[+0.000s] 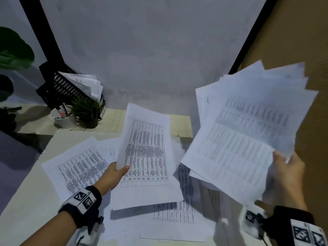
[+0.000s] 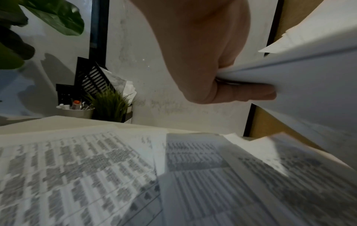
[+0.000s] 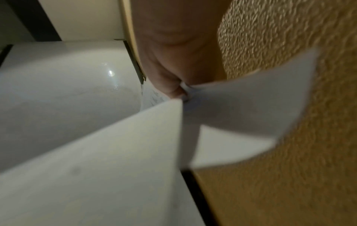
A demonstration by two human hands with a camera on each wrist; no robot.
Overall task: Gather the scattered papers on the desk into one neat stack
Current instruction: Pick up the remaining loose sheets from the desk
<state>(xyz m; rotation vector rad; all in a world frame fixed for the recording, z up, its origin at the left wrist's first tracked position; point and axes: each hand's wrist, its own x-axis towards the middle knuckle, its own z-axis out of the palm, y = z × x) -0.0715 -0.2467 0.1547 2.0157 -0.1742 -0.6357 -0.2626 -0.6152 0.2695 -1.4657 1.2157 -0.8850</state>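
Presently my right hand (image 1: 285, 167) pinches a fanned bundle (image 1: 248, 125), my left hand (image 1: 113, 174) one sheet (image 1: 147, 153); loosely clamped, the fan could slip and scatter.

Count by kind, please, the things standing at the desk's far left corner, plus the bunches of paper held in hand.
Black slotted plastic file rack: 1
White round cup of pens: 1
Small green grassy plant in dark pot: 1
White printed paper bunches: 2, in left hand and right hand
Total: 5

Left hand (image 1: 113, 176) and right hand (image 1: 287, 174) raised, fingers pinching.
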